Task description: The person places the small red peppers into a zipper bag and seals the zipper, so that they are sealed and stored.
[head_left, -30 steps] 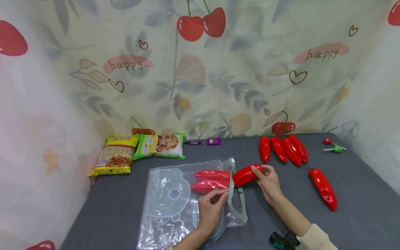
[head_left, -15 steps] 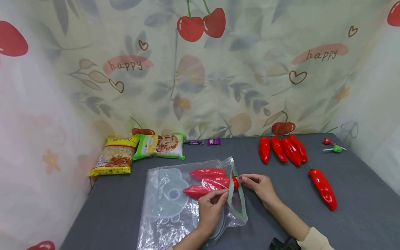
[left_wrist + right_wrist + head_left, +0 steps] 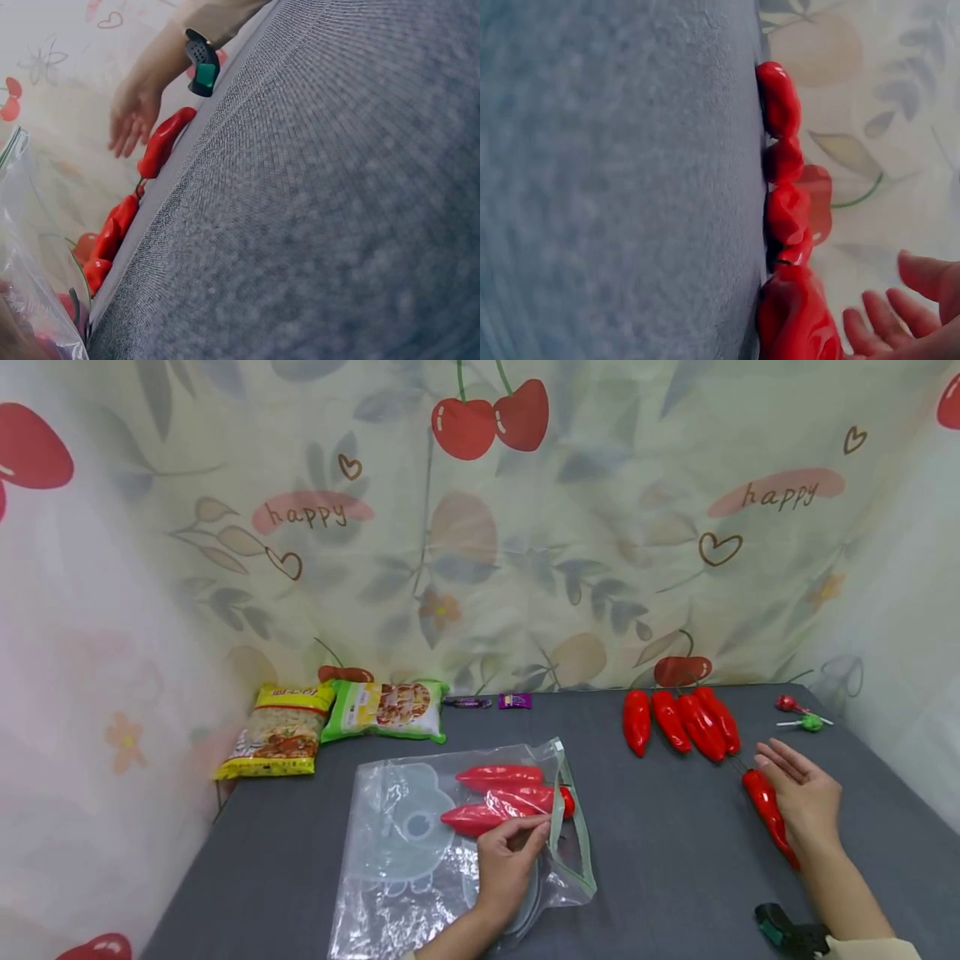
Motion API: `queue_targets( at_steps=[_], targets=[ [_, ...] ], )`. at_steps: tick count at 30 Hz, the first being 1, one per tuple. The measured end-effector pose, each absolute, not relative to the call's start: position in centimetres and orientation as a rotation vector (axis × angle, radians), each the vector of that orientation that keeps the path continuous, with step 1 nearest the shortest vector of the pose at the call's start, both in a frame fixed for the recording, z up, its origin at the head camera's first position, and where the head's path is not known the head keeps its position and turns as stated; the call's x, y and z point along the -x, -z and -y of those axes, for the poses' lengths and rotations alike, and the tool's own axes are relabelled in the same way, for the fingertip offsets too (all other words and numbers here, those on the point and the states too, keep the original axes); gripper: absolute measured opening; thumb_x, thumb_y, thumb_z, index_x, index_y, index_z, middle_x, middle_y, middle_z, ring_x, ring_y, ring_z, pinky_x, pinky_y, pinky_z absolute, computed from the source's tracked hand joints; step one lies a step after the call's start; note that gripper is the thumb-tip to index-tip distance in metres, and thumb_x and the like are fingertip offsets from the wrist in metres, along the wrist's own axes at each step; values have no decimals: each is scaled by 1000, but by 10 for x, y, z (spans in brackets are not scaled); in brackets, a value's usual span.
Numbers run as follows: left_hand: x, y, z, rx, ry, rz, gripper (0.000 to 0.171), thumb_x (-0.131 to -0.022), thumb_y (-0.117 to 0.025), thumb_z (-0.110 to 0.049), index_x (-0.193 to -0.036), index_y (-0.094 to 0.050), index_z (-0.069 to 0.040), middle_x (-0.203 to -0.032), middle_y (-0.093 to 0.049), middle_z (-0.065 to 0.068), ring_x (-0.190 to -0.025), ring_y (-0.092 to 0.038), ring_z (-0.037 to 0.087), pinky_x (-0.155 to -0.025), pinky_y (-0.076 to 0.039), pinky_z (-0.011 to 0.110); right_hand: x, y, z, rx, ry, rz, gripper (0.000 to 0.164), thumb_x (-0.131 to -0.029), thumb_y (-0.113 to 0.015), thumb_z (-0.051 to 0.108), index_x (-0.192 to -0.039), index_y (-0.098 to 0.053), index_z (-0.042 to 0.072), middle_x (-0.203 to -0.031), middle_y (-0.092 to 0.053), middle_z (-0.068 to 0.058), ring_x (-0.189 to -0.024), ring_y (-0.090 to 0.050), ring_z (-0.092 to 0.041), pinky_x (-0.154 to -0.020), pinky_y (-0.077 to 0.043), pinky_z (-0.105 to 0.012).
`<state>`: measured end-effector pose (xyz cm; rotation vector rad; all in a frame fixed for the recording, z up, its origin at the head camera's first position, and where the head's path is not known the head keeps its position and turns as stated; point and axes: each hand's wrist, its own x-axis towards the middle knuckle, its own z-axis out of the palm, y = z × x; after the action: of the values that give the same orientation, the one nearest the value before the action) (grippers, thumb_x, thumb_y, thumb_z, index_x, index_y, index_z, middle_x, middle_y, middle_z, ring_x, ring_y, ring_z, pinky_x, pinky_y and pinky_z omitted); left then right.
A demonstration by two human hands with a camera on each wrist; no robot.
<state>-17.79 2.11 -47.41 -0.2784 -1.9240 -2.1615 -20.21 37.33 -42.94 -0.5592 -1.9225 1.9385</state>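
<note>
My left hand (image 3: 506, 868) pinches the edge of a clear zip bag (image 3: 367, 893) by its pale green opening, which faces right. Inside the bag lie three red chili peppers (image 3: 498, 775); the middle one reaches the mouth with its stem end. Over at the right, my right hand (image 3: 808, 802) hovers with fingers spread loosely beside a single chili pepper (image 3: 763, 797), hiding part of it in the head view. From the right wrist view, the fingers (image 3: 885, 315) hold nothing and are apart from that pepper's red side (image 3: 799, 315).
Several more red peppers (image 3: 697, 722) lie in a row at the back. Two lollipops (image 3: 810, 722) sit at the far right. Behind the bag are a yellow food packet (image 3: 281, 731), a green food packet (image 3: 386, 710) and a small purple wrapper (image 3: 514, 701). A patterned cloth hangs behind.
A third pepper has slid into the bag, and my right hand has let go of it. That hand has moved right to the lone pepper. My left hand has stayed at the bag.
</note>
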Motion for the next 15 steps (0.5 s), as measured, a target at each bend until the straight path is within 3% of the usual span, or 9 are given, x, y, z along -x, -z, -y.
queue_targets(
  at_steps=[1,3,6,8,10,15],
  targets=[
    [178,473,-21,271,2165,1928,15,-79,-70,-12,-90,-71,-2,-86,-72,11,-74,-66,4,-66,-55,18,201,430,-378,623,-1861,2005,61,-83,-66,28,-137,-43,12,-95,-64,24,-80,-57,16,-63,-45,0],
    [176,469,-20,262,2166,1932,14,-79,-70,-8,-90,-71,1,-86,-72,13,-74,-66,3,-66,-55,18,200,432,-385,701,-1708,2209,65,-85,-62,37,-140,-37,10,-119,-62,11,-101,-57,5,-79,-48,-10],
    [171,460,-20,269,2166,1936,14,-79,-69,-5,-90,-70,4,-86,-72,15,-74,-66,3,-66,-54,17,198,435,-392,711,-1434,2554,75,-88,-53,46,-144,-22,6,-145,-34,-18,-131,-38,-27,-103,-39,-39],
    [168,454,-19,273,2169,1943,14,-79,-69,-5,-90,-70,5,-86,-71,16,-74,-66,3,-66,-54,17,198,438,-396,640,-1316,2724,80,-90,-49,46,-145,-11,2,-145,-19,-32,-132,-21,-47,-103,-28,-59],
    [167,451,-19,276,2172,1944,15,-79,-69,-6,-90,-70,4,-86,-72,15,-74,-66,4,-66,-54,18,197,439,-398,579,-1240,2825,81,-92,-47,43,-144,-6,-2,-142,-18,-37,-129,-20,-52,-99,-27,-63],
    [167,450,-18,274,2167,1945,16,-79,-69,-6,-90,-69,5,-86,-72,15,-75,-66,4,-66,-55,18,199,438,-391,562,-1057,2891,72,-92,-48,40,-140,-22,-8,-136,-27,-40,-119,-29,-52,-87,-36,-56]
  ],
)
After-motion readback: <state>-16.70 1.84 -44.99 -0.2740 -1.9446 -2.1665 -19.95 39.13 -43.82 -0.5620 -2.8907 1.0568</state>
